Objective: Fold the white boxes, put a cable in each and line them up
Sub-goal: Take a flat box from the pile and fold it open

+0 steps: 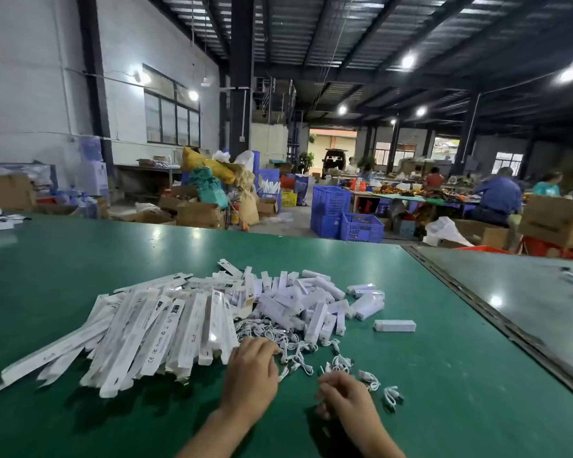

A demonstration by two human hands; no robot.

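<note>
A fanned pile of long flat white boxes (153,328) lies on the green table (80,259), left of centre. Behind and to its right is a heap of folded white boxes (311,299), and one folded box (394,325) lies apart on the right. Several coiled white cables (298,347) are tangled in front of the heap, with loose ones, such as a cable (391,396), at the right. My left hand (250,371) rests palm down, its bent fingertips touching the edge of the flat boxes and cables. My right hand (341,395) hovers loosely curled just left of the loose cables, holding nothing visible.
A grey table (510,285) adjoins on the right across a metal seam, with a few white items on it. Beyond the far edge stand blue crates (344,216), cardboard cartons and people seated at other tables.
</note>
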